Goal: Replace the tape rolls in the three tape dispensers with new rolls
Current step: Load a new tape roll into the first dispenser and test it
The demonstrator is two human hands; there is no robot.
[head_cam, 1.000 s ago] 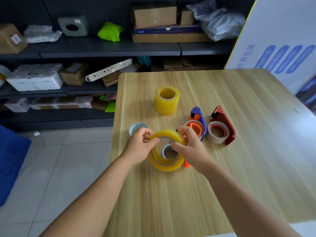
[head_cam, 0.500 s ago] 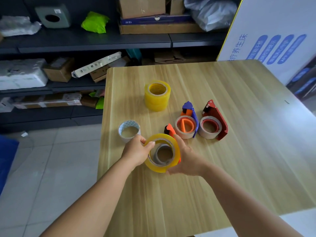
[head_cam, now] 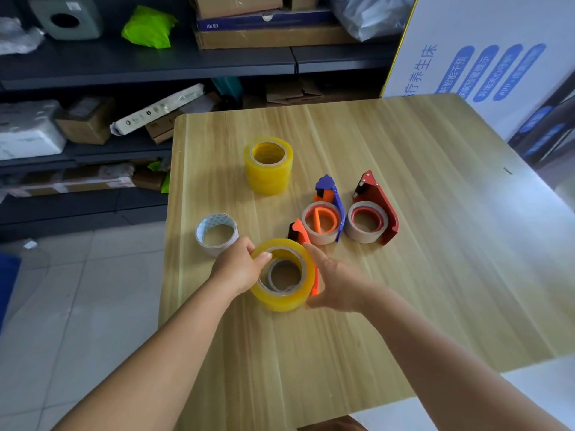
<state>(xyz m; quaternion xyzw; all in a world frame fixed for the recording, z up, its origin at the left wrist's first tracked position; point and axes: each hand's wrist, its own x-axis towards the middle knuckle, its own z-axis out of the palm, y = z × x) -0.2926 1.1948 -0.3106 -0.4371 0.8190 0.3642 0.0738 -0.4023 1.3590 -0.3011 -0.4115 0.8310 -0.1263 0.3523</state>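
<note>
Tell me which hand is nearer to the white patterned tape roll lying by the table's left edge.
Left. The left hand sits just beside the white patterned roll while gripping the yellow roll; the right hand is on that yellow roll's far side.

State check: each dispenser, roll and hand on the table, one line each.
Orange dispenser: yellow roll being fitted, sits at an angle.
Blue dispenser: nearly spent roll loaded.
Red dispenser: nearly spent roll loaded.
Stack of yellow rolls: upright, untouched.
White roll: flat on table, loose.
Left hand: grips yellow roll.
Right hand: open, against the roll's side.
</note>
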